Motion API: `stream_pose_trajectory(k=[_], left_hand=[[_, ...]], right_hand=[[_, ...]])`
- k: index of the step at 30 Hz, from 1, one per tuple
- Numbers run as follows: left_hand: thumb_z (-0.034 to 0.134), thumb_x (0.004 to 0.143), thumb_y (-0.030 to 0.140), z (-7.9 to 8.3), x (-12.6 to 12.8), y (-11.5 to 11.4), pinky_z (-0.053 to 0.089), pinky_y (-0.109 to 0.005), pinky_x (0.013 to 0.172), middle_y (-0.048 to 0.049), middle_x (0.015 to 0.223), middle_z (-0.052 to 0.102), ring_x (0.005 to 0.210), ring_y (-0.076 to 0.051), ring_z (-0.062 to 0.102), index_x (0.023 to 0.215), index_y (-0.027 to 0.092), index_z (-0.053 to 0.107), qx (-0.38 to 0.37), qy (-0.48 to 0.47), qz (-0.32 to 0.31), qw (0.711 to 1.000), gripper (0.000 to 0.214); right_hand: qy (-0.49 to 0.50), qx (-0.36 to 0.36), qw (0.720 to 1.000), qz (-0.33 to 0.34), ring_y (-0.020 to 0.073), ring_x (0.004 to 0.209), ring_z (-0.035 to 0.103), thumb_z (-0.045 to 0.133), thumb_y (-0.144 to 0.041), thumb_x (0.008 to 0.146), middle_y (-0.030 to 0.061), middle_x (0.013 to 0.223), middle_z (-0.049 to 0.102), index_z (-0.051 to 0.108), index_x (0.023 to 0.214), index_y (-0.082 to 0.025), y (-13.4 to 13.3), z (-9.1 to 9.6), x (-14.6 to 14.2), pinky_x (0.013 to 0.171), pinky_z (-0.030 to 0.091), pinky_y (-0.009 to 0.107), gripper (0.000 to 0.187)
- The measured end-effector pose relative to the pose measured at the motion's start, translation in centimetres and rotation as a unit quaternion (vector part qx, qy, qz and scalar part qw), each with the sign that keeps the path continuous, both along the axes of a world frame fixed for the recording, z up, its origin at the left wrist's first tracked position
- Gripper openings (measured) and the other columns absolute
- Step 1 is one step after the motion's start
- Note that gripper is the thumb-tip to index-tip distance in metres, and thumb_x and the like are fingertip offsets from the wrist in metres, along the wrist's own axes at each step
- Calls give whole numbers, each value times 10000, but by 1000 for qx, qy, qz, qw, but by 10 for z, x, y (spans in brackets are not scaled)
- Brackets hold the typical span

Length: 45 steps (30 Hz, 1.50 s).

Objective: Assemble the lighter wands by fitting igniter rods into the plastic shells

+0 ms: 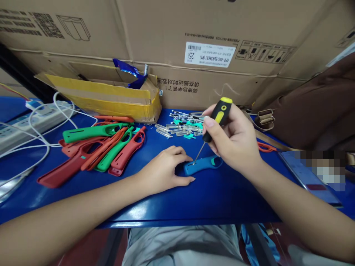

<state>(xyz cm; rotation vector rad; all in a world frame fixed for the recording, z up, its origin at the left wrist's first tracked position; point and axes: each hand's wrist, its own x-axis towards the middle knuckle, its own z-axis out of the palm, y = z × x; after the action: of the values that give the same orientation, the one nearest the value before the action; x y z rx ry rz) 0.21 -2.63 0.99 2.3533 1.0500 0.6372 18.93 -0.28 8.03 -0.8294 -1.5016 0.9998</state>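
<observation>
My right hand (pixel 238 136) is closed around the black and yellow handle of a screwdriver (pixel 222 114). The screwdriver leans, its thin shaft pointing down and left, with the tip at the left part of a blue lighter casing (pixel 202 165). That casing lies flat on the blue table, and a bit of teal shows in its right end. Thumb and forefinger of my left hand (pixel 163 170) sit on either side of the casing's left end, holding it. The right end is partly hidden behind my right hand.
Red and green lighter casings (pixel 111 144) are piled at the left. Clear tubes (pixel 177 129) and wired parts lie behind my hands. A yellow-taped carton (pixel 111 99), a power strip (pixel 16 129) with white cables, and a phone (pixel 307 177) on the right surround them.
</observation>
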Motion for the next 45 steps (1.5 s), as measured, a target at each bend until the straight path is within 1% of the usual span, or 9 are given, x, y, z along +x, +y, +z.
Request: stream_pose_trajectory(k=[3, 6, 10, 12, 19, 26, 33, 37, 45], left_hand=[[784, 839, 345, 0, -2, 0, 522, -380, 949, -71, 1058, 667, 1024, -244, 624, 1145, 177, 730, 0, 2, -4, 1000, 353], [771, 853, 327, -1, -3, -1, 522, -381, 959, -76, 1065, 669, 1029, -244, 626, 1187, 173, 720, -1, 6, -5, 1000, 371], [766, 858, 347, -3, -3, -1, 525, -389, 956, -76, 1065, 674, 1031, -253, 630, 1193, 186, 718, 1, 10, -3, 1000, 374], [761, 861, 351, -3, -2, -1, 525, -392, 960, -79, 1071, 673, 1038, -255, 630, 1192, 184, 718, 0, 10, -4, 1000, 372], [760, 864, 342, -3, -3, -1, 523, -389, 974, -82, 1085, 673, 1051, -248, 629, 1193, 165, 717, -10, 2, -5, 1000, 377], [768, 861, 344, -4, -3, -1, 526, -391, 979, -77, 1088, 685, 1061, -249, 634, 1193, 184, 716, -13, -5, -5, 1000, 372], [767, 860, 343, -3, -4, -1, 511, -416, 1024, -102, 1185, 691, 1124, -275, 635, 1227, 172, 710, -21, -2, -6, 1000, 409], [770, 859, 333, -1, -3, -1, 504, -436, 1047, -122, 1241, 679, 1159, -292, 631, 1250, 161, 706, -26, -3, -7, 1000, 433], [765, 863, 343, -2, -3, -1, 498, -443, 1066, -135, 1301, 656, 1196, -303, 624, 1270, 154, 699, -26, 0, -7, 1000, 453]], right_hand=[[-7, 16, 1000, 2, 143, 682, 623, 773, -427, 846, -2, 816, 634, 655, 944, -265, -2, -4, -6, 575, 565, 261, 223], [-28, 32, 999, -3, 156, 733, 643, 738, -406, 883, 7, 847, 639, 638, 948, -271, -4, -14, -7, 594, 579, 266, 180], [-17, 8, 1000, -6, 153, 676, 631, 725, -424, 892, 6, 842, 642, 638, 973, -283, -7, -24, -4, 521, 558, 261, 185], [-12, 1, 1000, -9, 152, 668, 630, 738, -427, 881, 8, 850, 648, 643, 979, -284, -7, -27, -3, 526, 560, 267, 198], [-25, 4, 1000, -1, 160, 727, 653, 732, -406, 891, 11, 894, 671, 641, 1000, -287, -10, -29, -2, 627, 589, 291, 185], [-41, 21, 999, 1, 148, 643, 613, 753, -376, 872, -8, 828, 662, 659, 992, -282, -12, -31, -2, 570, 554, 281, 179], [-44, 50, 998, -5, 150, 703, 617, 757, -329, 863, -9, 881, 653, 678, 999, -281, -14, -32, -3, 616, 545, 277, 164], [-64, 63, 996, -4, 151, 711, 604, 732, -323, 885, -4, 914, 648, 668, 1023, -293, -15, -34, -1, 604, 528, 276, 155], [-91, 70, 993, -3, 161, 723, 592, 758, -331, 863, 7, 942, 642, 663, 1021, -292, -15, -36, 1, 601, 526, 282, 189]])
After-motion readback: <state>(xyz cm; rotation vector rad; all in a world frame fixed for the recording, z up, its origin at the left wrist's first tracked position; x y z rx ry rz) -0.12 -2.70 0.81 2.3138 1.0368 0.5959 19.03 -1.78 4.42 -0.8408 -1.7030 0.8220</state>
